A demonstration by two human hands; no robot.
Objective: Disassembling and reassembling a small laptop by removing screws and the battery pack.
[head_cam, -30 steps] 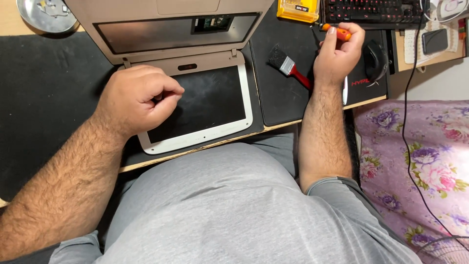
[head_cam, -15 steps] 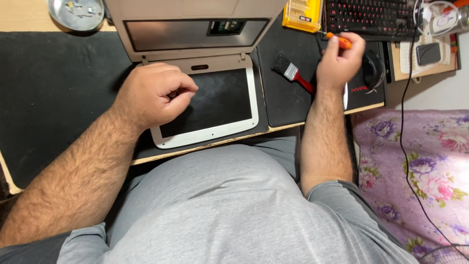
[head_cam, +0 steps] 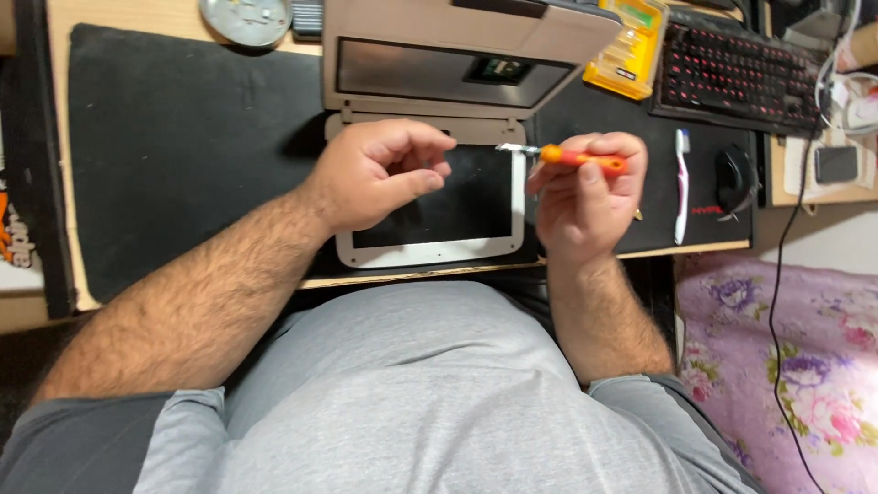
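While held level above the device, screwdriver (head_cam: 572,157): pinched in right hand (head_cam: 585,197), metal tip aimed at left hand.
Left hand (head_cam: 380,174): fingers curled, thumb meeting them; contents indiscernible.
Device (head_cam: 434,197): flip-open screen, flat on black mat (head_cam: 183,146).
Yellow case (head_cam: 631,41): bits inside.

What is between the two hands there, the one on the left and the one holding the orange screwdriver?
In the head view, only the dark screen of the white-framed device lies between the left hand and right hand; the orange screwdriver tip points into that gap.
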